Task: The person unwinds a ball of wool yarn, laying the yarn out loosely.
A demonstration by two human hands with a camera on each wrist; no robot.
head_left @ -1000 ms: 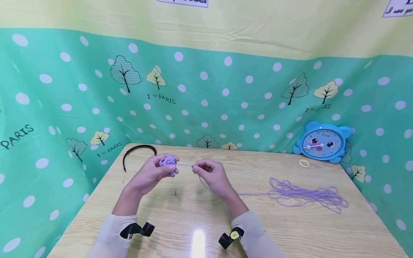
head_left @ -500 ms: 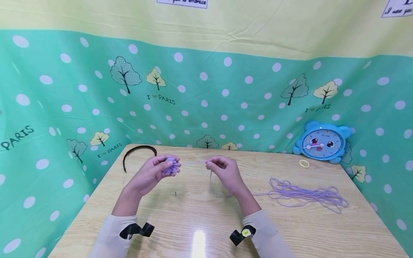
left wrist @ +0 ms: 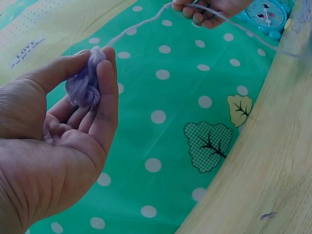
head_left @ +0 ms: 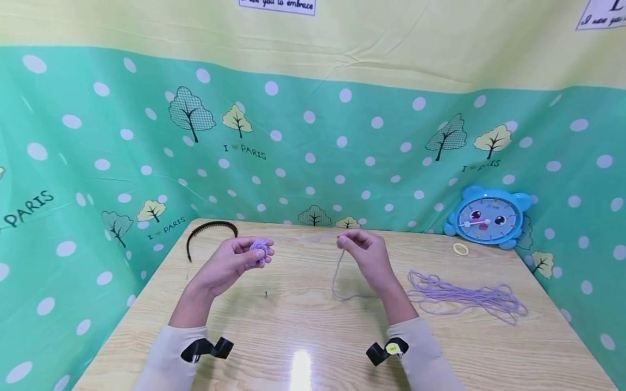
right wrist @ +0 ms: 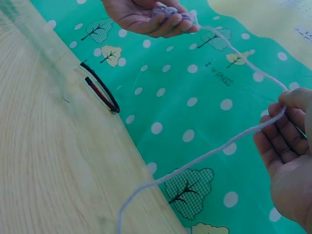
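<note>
My left hand (head_left: 233, 265) holds a small ball of lilac yarn (left wrist: 84, 84) between thumb and fingers, raised over the table. From the ball a single strand (right wrist: 248, 62) runs across to my right hand (head_left: 365, 256), where thumb and forefinger pinch it. Beyond the pinch the strand hangs down to the tabletop and passes behind the right forearm. It leads toward a loose heap of the same yarn (head_left: 464, 294) lying on the right of the table.
A dark toothed headband (head_left: 207, 224) lies at the back left corner. At the back right a blue cartoon clock (head_left: 489, 216) leans against the polka-dot curtain (head_left: 293, 146), with a small cream ring (head_left: 460, 248) before it. A tiny dark speck (head_left: 266, 294) is on the wooden table (head_left: 264, 347).
My right hand has moved right, away from the left hand, drawing out a longer strand between them. The left hand stays in place while the yarn ball turns in its fingers.
</note>
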